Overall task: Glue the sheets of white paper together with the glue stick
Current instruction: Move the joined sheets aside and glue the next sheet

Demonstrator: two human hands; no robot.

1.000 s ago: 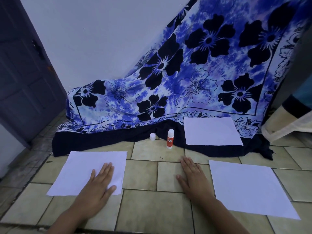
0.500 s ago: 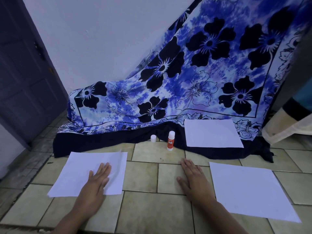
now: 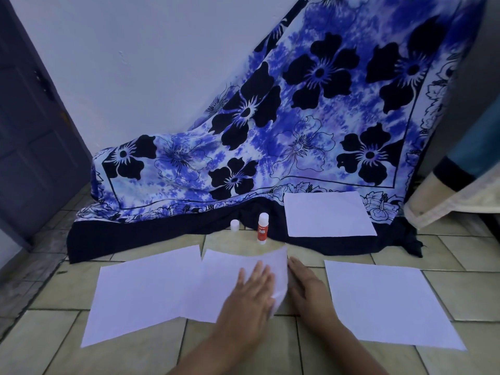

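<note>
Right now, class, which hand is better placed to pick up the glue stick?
Right. The right hand lies free on the tiles, near the upright glue stick; the left hand presses on a sheet.

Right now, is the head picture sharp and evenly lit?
Head view: dim, bluish, even light without glare; the sheet under the left hand blurs at its curled right edge; the glue stick is sharp; the wide lens tilts the door.
</note>
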